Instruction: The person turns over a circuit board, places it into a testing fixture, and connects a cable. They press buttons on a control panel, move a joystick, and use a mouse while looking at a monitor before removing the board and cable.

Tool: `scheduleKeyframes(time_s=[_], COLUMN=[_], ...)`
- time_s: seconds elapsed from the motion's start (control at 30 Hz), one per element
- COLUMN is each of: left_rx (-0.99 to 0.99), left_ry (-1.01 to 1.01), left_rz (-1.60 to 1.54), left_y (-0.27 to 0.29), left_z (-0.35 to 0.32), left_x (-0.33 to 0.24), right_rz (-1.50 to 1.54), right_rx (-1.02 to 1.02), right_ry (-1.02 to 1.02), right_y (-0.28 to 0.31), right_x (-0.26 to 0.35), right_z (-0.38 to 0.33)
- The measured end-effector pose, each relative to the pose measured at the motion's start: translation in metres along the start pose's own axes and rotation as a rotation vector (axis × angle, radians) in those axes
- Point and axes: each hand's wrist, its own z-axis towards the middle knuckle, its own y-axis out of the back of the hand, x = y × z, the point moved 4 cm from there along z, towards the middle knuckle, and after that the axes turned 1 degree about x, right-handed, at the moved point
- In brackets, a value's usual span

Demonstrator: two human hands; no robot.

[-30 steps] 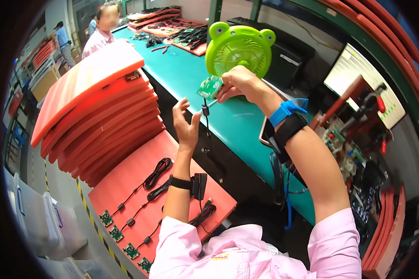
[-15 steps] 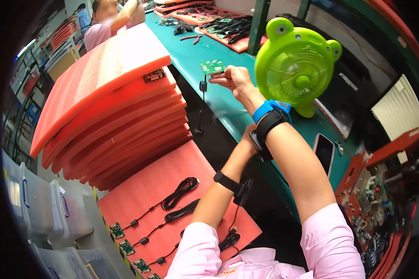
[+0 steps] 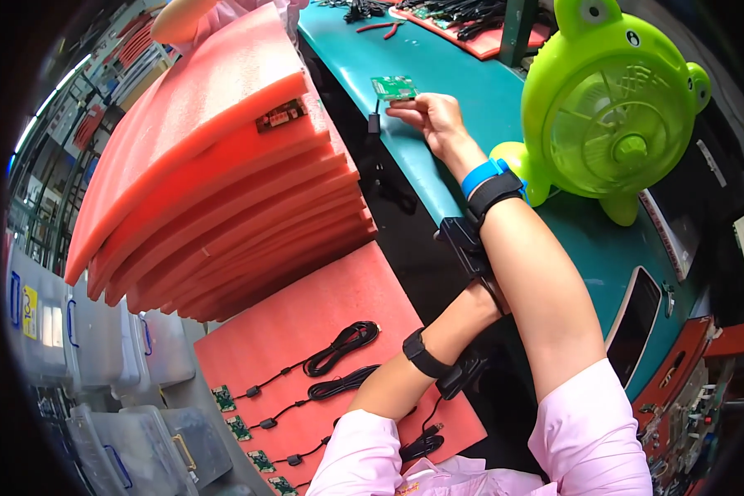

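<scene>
Pinched in the fingers of my right hand (image 3: pixel 436 122) is a green circuit board (image 3: pixel 393 88), held over the edge of the teal workbench (image 3: pixel 428 183). A black cable with a small block hangs down from the board. My left hand (image 3: pixel 473 311) goes under my right forearm, which hides its fingers; whether it holds anything does not show. Below my left forearm, a pink foam sheet (image 3: pixel 306 289) bears several boards with coiled black cables (image 3: pixel 341 347), laid in a row. A tall stack of pink foam sheets (image 3: pixel 215 198) stands left of my right hand.
A green frog-shaped fan (image 3: pixel 620 116) stands on the bench at right, with a phone (image 3: pixel 634 326) nearer me. Red-handled pliers (image 3: pixel 380 30) lie at the far end. Clear plastic bins (image 3: pixel 99 347) are at left. Another person's arm (image 3: pixel 178 21) shows behind the foam stack.
The view has shifted, so the fan and bench sit farther right. My right hand still holds the board, and my left hand has slipped farther behind my right forearm.
</scene>
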Motion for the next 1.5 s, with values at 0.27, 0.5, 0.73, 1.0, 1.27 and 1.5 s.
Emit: scheduleKeyframes(time_s=[0.27,0.5,0.73,1.0,1.27,1.5], left_rx=[0.321,0.316,0.371,0.295,0.293,0.262], left_ry=[-0.525,-0.477,-0.486,-0.442,-0.476,-0.282], left_rz=[1.549,1.356,1.050,1.321,1.346,0.829], left_y=[-0.106,-0.100,-0.095,-0.107,-0.109,-0.081], left_z=[-0.038,-0.038,-0.035,-0.043,-0.044,-0.035], left_x=[-0.040,-0.036,-0.033,-0.040,-0.041,-0.027], right_rz=[0.023,-0.024,-0.059,-0.017,-0.002,-0.044], right_rx=[0.077,0.041,0.021,0.041,0.025,0.048], right_ry=[0.024,0.034,0.062,0.047,0.060,0.036], right_y=[0.005,0.003,0.012,0.015,0.009,0.009], right_x=[-0.002,-0.003,-0.008,-0.009,-0.005,-0.003], right_z=[0.002,0.007,0.018,0.020,0.013,0.008])
